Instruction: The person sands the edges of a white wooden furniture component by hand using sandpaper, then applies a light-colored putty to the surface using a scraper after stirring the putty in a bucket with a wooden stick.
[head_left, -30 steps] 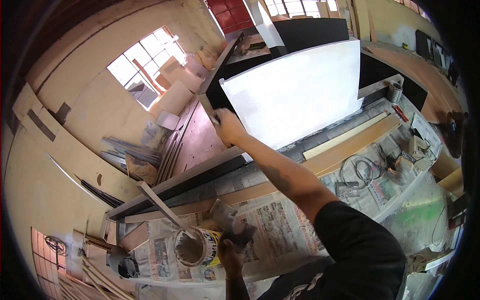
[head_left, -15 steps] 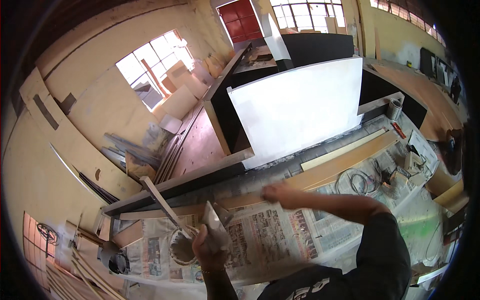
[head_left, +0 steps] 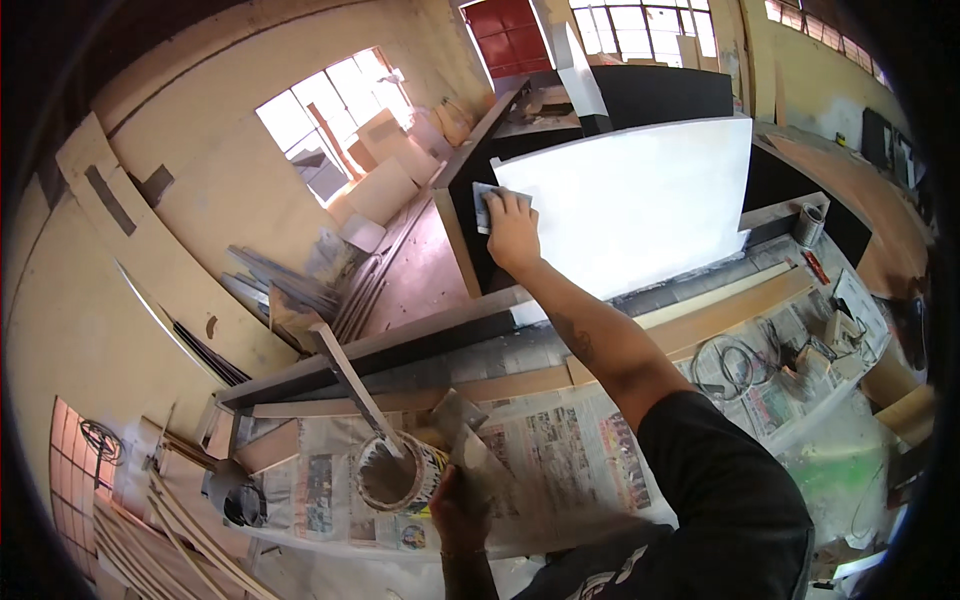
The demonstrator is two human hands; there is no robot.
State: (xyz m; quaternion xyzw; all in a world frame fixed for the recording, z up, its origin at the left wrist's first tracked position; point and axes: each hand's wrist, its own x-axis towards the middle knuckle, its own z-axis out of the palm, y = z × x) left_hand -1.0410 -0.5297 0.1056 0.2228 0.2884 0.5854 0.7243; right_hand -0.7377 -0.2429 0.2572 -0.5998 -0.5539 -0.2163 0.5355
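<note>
The right hand [head_left: 513,228] is closed on a flat grey scraper [head_left: 483,210], its fingers bent over the near face, beside the left edge of a white panel [head_left: 630,200]; whether the scraper touches that edge cannot be told, as the fingers cover part of it. The left hand [head_left: 460,515], low and near the middle, is wrapped round a broad grey blade [head_left: 483,472], which slants up and away from it; this hand is dark, its thumb and fingers hard to tell apart. A second flat plate [head_left: 460,408] shows just beyond the blade, and where one ends and the other begins is unclear.

Just left of the left hand stands a round bucket [head_left: 430,475] with a printed wall and a smeared rim, holding grey paste [head_left: 384,478]; how deep the paste goes is hidden. A long bar [head_left: 350,383] slants down with its lower end at the bucket's mouth. Farther left sits a dark container [head_left: 243,502], its contents too dark to make out. Newspaper [head_left: 545,445] covers the table under the bucket. Towards the far right stands a metal can [head_left: 808,227], its inside not readable, with a coiled cable [head_left: 728,362] nearer on the newspaper
</note>
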